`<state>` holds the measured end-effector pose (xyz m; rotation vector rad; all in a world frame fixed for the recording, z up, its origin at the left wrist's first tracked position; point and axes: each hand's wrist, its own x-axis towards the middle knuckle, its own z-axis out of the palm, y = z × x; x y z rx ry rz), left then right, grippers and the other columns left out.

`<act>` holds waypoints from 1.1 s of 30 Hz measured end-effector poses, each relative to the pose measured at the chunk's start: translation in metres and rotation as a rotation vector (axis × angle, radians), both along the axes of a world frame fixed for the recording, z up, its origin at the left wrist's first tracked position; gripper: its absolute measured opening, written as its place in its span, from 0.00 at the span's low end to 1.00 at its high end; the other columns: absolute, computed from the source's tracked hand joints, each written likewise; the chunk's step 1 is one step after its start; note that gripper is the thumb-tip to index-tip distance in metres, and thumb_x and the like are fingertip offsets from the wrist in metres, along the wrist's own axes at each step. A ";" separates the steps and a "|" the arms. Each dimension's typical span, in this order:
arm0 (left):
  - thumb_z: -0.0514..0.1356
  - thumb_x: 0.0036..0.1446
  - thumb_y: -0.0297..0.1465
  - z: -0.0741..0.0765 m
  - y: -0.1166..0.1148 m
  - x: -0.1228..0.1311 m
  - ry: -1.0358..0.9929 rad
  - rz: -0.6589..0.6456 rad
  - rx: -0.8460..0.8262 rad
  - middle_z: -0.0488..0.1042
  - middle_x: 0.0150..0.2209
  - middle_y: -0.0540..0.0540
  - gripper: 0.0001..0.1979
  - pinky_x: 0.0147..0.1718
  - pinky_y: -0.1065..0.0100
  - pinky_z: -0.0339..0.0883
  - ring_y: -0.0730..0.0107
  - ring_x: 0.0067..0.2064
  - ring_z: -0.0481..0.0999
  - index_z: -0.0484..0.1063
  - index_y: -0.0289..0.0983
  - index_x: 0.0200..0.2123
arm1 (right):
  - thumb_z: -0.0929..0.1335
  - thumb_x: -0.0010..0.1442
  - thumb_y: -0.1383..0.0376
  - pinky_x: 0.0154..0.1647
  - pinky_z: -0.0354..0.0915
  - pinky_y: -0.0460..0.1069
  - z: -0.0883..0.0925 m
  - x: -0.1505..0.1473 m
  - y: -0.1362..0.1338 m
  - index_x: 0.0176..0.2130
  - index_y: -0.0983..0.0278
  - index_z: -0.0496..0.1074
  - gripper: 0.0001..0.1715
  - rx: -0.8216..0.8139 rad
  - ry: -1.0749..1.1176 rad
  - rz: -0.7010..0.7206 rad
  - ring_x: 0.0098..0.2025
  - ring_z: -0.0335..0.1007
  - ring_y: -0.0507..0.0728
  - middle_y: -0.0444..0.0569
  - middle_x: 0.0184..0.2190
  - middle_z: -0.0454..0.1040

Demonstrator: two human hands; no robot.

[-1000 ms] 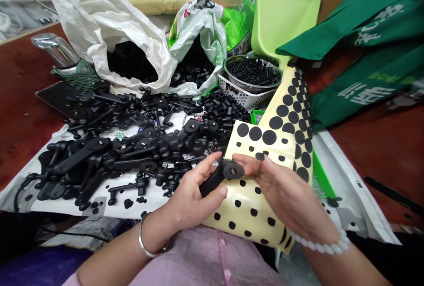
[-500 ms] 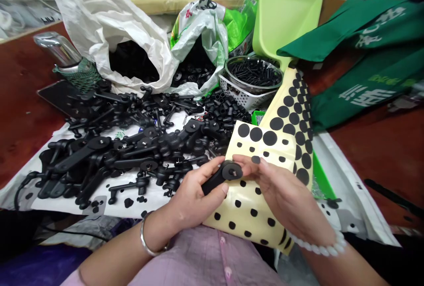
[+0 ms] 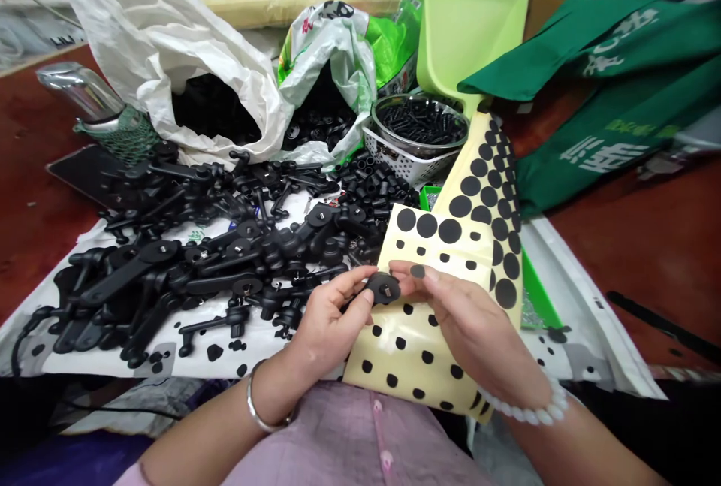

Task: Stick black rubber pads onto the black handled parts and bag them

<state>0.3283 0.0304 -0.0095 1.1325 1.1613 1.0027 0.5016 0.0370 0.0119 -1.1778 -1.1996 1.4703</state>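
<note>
**Both hands meet on a black lever at frame centre**

Red-brown tabletop (image 3: 647, 246) shows at the right and left edges, with most of the middle buried under a white sheet (image 3: 113, 354) heaped with black parts (image 3: 185, 261). Low in the frame, the left hand (image 3: 330, 321) comes up from the lower left, wrist bent back, a silver bangle (image 3: 256, 411) on it; its fingers curl around a black lever (image 3: 378, 291), thumb on top near the round head. The right hand (image 3: 467, 321) reaches in from the lower right with a white bead bracelet (image 3: 523, 411), palm tilted down, thumb and forefinger pinching the lever's head from the right side. A small black dot (image 3: 417, 271) sits on the forefinger tip. Both hands hover just above a yellow sheet (image 3: 428, 351) of black dots, which curls up toward the centre right. Behind it, at upper centre, stands a bowl (image 3: 420, 122) of dark screws, with a green scoop (image 3: 473, 20) above and a white bag (image 3: 169, 43) at the upper left.
</note>
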 end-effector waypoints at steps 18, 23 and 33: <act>0.61 0.53 0.38 0.002 0.001 0.001 -0.022 0.031 -0.074 0.78 0.32 0.45 0.20 0.24 0.73 0.65 0.77 0.23 0.70 0.72 0.32 0.45 | 0.64 0.62 0.52 0.60 0.54 0.58 0.005 -0.003 0.001 0.33 0.62 0.76 0.19 0.066 -0.111 0.002 0.52 0.64 0.62 0.51 0.45 0.73; 0.65 0.49 0.37 0.004 0.003 0.005 -0.044 0.137 -0.059 0.77 0.30 0.46 0.20 0.24 0.73 0.68 0.76 0.23 0.71 0.72 0.32 0.43 | 0.61 0.64 0.52 0.61 0.48 0.64 -0.004 -0.014 -0.020 0.45 0.64 0.73 0.22 0.473 -0.557 -0.060 0.62 0.49 0.68 0.57 0.61 0.55; 0.65 0.49 0.37 0.007 0.000 -0.003 -0.079 0.163 -0.030 0.75 0.26 0.49 0.19 0.24 0.72 0.67 0.76 0.22 0.71 0.73 0.33 0.42 | 0.49 0.64 0.41 0.61 0.39 0.68 -0.006 -0.009 -0.018 0.67 0.61 0.36 0.43 0.890 -0.839 0.024 0.66 0.31 0.71 0.56 0.67 0.30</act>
